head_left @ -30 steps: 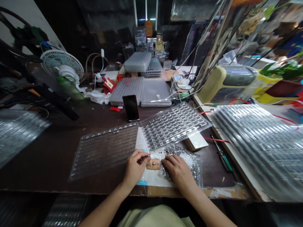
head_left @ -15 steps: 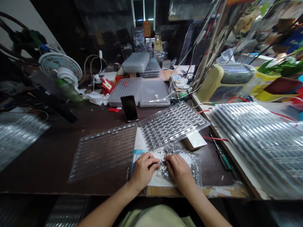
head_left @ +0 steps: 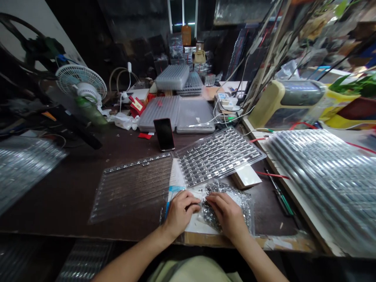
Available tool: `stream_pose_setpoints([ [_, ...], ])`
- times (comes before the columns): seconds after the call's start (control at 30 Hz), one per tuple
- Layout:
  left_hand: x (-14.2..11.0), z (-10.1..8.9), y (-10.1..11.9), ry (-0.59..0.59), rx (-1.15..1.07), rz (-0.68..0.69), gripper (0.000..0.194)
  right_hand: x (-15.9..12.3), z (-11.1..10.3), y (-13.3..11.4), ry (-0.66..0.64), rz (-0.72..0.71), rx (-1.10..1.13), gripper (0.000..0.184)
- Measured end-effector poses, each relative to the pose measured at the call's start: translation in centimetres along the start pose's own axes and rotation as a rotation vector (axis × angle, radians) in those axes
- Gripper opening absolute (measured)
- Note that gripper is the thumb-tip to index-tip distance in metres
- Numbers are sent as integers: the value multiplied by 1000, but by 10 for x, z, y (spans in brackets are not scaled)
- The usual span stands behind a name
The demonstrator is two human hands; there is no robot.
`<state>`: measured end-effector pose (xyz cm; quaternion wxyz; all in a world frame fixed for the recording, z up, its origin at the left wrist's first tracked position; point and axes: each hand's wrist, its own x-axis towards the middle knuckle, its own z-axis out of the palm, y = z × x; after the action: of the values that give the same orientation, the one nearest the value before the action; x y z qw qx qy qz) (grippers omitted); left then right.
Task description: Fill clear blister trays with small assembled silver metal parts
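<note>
My left hand (head_left: 182, 209) is closed in a pinch over a white sheet (head_left: 195, 226) near the table's front edge; whatever is between the fingertips is too small to name. Close beside it, my right hand (head_left: 227, 213) is also pinched, resting over a clear plastic bag (head_left: 246, 203) of small shiny metal parts. Its fingertips hide what they hold. Just beyond the hands lies a clear plastic tray (head_left: 220, 154) filled with rows of small metal pieces. Left of it is another clear tray (head_left: 132, 190), with pieces along its far edge only.
A phone (head_left: 163, 134) stands upright behind the trays. A small white-topped block (head_left: 247, 176) and a green-handled screwdriver (head_left: 283, 201) lie to the right. Stacked clear trays (head_left: 323, 180) fill the right side, more (head_left: 26, 168) the left. A fan (head_left: 84, 84) stands back left.
The whole view has shifted slightly to the right. Both hands stay pinched near each other, with only slight finger movement; the trays and bag look the same.
</note>
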<state>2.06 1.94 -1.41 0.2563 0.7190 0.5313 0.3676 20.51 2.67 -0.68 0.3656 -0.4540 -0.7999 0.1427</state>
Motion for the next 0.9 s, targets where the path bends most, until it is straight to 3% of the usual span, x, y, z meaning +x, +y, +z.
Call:
stream_pose_setpoints([
  [0.13,37,-41,-19,149,85,-51,17,3,7,-10,-26,33,37,17],
  [0.27,81,-92,-63,297,398,-135,8,4,24,-19,-64,78,-35,19],
  [0.37,89,-114,-96,300,554,-199,9,5,35,-22,-67,74,-87,19],
  [0.47,79,-124,-115,308,618,-217,11,6,41,-20,-44,61,-88,18],
  [0.57,72,-125,-113,358,654,-210,13,5,42,-19,-45,61,-77,17],
  [0.63,77,-117,-100,327,626,-161,14,5,42,-19,-61,68,-71,14],
  [0.77,106,-81,-65,114,462,-65,13,5,42,-23,-73,75,-81,10],
  [0.9,135,-53,-48,90,401,-75,8,6,41,-24,-67,56,-138,9],
])
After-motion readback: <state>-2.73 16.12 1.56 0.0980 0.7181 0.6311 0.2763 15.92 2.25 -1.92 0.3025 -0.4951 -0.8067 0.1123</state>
